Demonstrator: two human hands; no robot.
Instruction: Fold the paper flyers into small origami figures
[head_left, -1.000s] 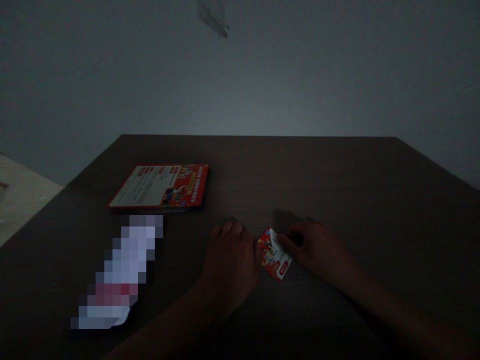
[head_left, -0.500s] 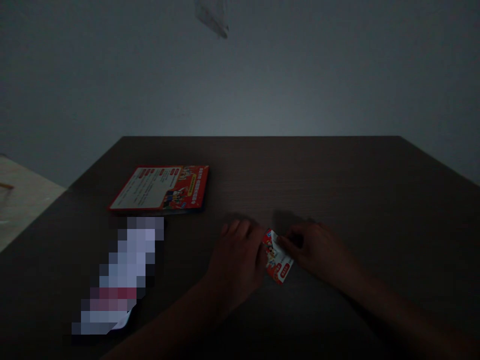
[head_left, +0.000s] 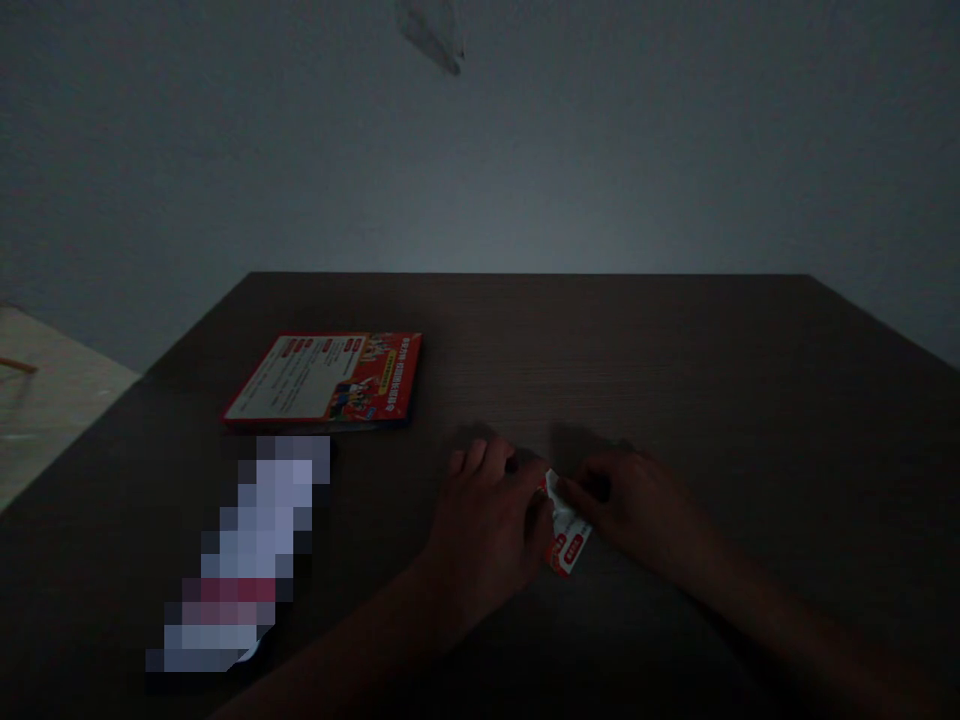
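A small folded piece of red and white printed paper (head_left: 568, 535) lies on the dark wooden table (head_left: 675, 360), between my two hands. My left hand (head_left: 487, 525) presses down over its left part and hides much of it. My right hand (head_left: 634, 500) pinches its upper right edge with the fingertips. The room is very dim.
A red and white printed leaflet (head_left: 326, 380) lies flat at the table's left back. In front of it sits a blurred-out white and red object (head_left: 244, 555). A pale wall stands behind the table; a lighter surface (head_left: 45, 400) shows at far left.
My left hand has slid to the right over the small paper, covering more of it. The visible part of the paper has shrunk. My right hand has stayed in place.
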